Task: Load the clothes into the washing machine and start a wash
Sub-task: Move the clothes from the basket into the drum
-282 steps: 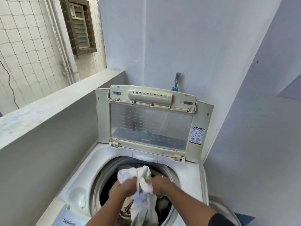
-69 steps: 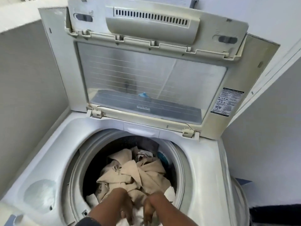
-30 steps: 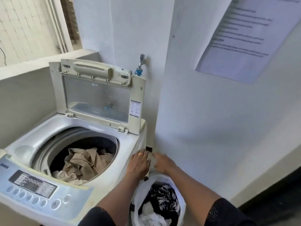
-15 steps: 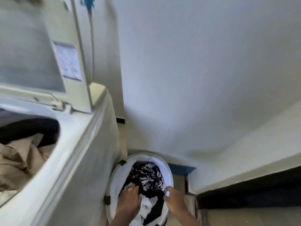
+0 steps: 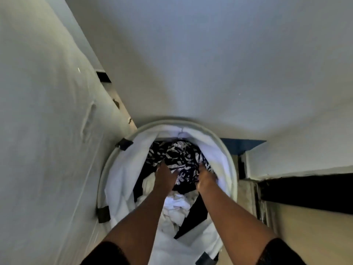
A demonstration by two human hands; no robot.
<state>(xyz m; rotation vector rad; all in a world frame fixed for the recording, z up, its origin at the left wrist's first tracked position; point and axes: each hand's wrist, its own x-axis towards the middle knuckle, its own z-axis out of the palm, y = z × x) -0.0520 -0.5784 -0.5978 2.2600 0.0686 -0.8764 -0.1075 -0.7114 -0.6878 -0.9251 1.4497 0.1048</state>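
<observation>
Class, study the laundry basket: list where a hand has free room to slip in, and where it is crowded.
Free: white liner along the left wall, between basket rim and clothes, and liner at the near edge between the forearms. Crowded: the middle, where left hand and right hand grip the patterned garment above white clothes.

The laundry basket (image 5: 214, 150) is boxed in by washing machine side (image 5: 47, 131) and wall (image 5: 210, 64); only its mouth is left open.

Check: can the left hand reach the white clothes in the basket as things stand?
Probably yes. The white clothes lie uncovered just behind the left hand, between the forearms; it would first have to let go of the patterned garment.
</observation>
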